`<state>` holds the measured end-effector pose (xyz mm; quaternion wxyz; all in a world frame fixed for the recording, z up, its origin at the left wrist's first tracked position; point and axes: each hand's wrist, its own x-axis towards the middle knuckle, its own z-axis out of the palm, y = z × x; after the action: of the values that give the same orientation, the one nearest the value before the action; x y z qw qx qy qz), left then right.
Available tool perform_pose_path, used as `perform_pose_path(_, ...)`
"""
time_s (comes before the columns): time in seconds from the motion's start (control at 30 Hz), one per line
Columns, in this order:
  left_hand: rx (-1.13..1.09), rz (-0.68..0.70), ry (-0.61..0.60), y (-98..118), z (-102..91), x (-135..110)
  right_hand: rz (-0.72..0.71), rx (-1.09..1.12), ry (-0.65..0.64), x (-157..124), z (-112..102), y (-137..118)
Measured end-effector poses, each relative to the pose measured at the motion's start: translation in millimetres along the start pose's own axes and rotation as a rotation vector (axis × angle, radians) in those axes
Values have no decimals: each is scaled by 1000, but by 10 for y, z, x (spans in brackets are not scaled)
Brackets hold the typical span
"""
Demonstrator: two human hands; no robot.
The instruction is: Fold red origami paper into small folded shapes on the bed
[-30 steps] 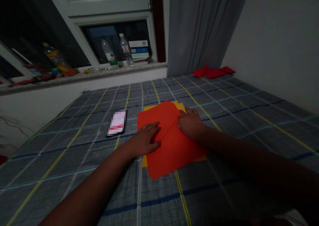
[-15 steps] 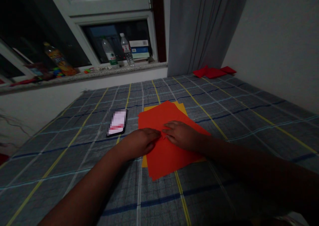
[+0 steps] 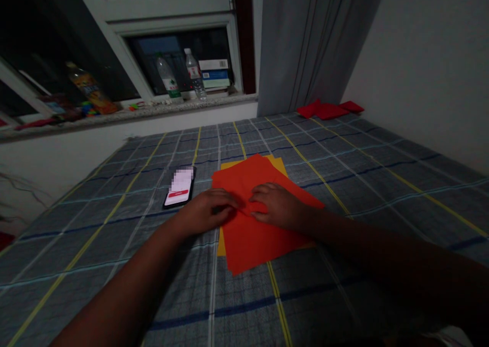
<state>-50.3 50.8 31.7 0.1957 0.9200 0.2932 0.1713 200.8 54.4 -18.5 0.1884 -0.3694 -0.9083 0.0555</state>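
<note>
The left hand [image 3: 208, 212] and the right hand [image 3: 277, 206] are close together but not touching, and both sit on a sheet of orange-red paper [image 3: 260, 242] right under them. The fingers curl down onto the paper, but I can't tell if they are pinching it or just pressing on it. A yellow sheet of paper [image 3: 220, 245] pokes out from under the red one, and both lie on a checked bed sheet [image 3: 324, 291]. Soft cloth gives way under a push, so any crease pressed here could come out weak or crooked. If one hand pushes harder than the other, the red paper could slide on the yellow paper and the edges might not line up. A hard tug could wrinkle or rip it. Just left of the left hand lies a phone [image 3: 179, 186], so a wide move of that hand could bump it. The room is dim, so a thin fold line could be hard to see. Far ahead of the hands, red cloth bits [image 3: 324, 111] lie by the wall, too far off to get in the way.
</note>
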Motion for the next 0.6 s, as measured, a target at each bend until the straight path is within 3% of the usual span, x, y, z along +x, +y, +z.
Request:
perform_pose_path(0.23, 92, -144, 307, -150, 167, 55, 8, 35, -25, 17, -57, 15)
perform_pose_path(0.53, 332, -134, 312, -146, 378, 142, 30, 12, -10, 14, -75, -74)
perform_pose_path(0.6, 387, -138, 258, -112, 387, 146, 41, -12, 2, 1, -56, -84)
